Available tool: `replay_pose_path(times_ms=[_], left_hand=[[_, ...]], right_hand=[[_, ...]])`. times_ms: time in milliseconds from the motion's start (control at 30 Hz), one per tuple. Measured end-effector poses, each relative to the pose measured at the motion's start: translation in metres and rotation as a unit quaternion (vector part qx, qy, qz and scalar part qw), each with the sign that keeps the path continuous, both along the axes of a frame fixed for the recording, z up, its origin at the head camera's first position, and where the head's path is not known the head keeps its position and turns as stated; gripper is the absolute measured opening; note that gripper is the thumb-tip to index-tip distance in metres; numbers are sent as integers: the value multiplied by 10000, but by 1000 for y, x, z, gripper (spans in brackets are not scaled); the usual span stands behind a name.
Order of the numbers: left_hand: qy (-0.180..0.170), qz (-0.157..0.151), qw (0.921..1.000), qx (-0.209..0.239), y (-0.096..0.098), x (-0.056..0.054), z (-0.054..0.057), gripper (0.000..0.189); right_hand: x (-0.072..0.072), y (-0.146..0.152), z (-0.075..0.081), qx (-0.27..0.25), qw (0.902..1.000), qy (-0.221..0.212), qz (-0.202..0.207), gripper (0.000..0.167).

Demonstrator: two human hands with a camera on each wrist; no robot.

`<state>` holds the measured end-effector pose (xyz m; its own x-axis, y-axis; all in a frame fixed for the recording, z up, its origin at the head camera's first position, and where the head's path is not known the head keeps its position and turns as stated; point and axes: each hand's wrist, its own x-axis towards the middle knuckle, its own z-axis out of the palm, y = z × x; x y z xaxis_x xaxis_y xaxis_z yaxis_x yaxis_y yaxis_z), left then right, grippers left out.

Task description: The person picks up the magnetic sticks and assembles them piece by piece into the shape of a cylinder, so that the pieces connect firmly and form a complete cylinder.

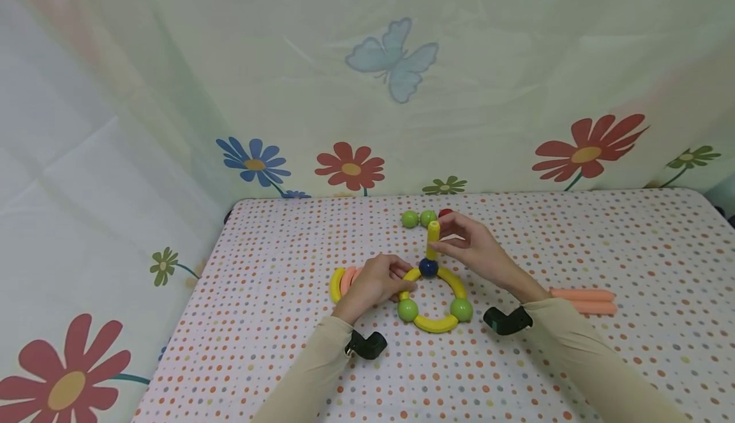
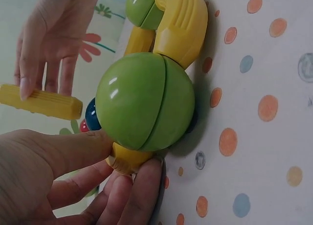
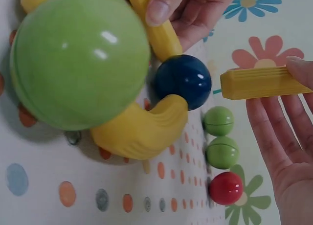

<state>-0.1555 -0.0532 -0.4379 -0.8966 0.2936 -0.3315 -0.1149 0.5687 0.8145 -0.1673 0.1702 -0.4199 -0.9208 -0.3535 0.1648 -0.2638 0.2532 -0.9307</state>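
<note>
Three curved yellow rods [image 1: 436, 325] form a ring lying on the table, joined by two green balls [image 1: 461, 309] and a dark blue ball [image 1: 428, 267] at the far side. My left hand [image 1: 376, 282] grips the ring's left curved rod [image 3: 164, 39], thumb on top and fingers beneath. Between thumb and fingers, my right hand [image 1: 467, 244] pinches a straight yellow rod [image 3: 264, 83]. That rod stands upright over the blue ball, and the right wrist view shows a gap between its lower end and the ball.
Behind the ring sit two loose green balls [image 1: 409, 219] and a red ball [image 3: 226, 188]. Left of my left hand lie a curved yellow rod [image 1: 336, 284] and curved pink rods [image 1: 347, 280]. Two straight pink rods [image 1: 591, 307] lie by my right forearm. A flowered cloth [image 1: 488, 91] hangs behind the table.
</note>
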Motion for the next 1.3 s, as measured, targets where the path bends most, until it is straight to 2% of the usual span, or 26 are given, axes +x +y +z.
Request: replay_pose_path(times_ms=[200, 533, 833, 967, 1133, 1200, 1300], left_hand=[[5, -19, 10000, 60, -1, 0, 0, 26], [23, -48, 9999, 95, -2, 1, 1, 28], [83, -60, 9999, 62, -3, 0, 0, 28], [62, -35, 9999, 99, -3, 0, 0, 29], [56, -44, 9999, 75, -2, 1, 0, 29], [34, -36, 10000, 63, -2, 1, 0, 29], [6, -25, 10000, 80, -1, 1, 1, 30]], right_hand=[[2, -3, -4, 118, 9999, -9, 45, 31], [5, -8, -3, 327, 9992, 233, 72, 31], [7, -10, -4, 545, 9962, 677, 111, 31], [8, -9, -3, 522, 9971, 547, 111, 35], [13, 11, 1, 609, 9979, 216, 24, 40], [18, 26, 4, 950, 9950, 289, -55, 38], [27, 55, 5, 1625, 9845, 620, -210, 29]])
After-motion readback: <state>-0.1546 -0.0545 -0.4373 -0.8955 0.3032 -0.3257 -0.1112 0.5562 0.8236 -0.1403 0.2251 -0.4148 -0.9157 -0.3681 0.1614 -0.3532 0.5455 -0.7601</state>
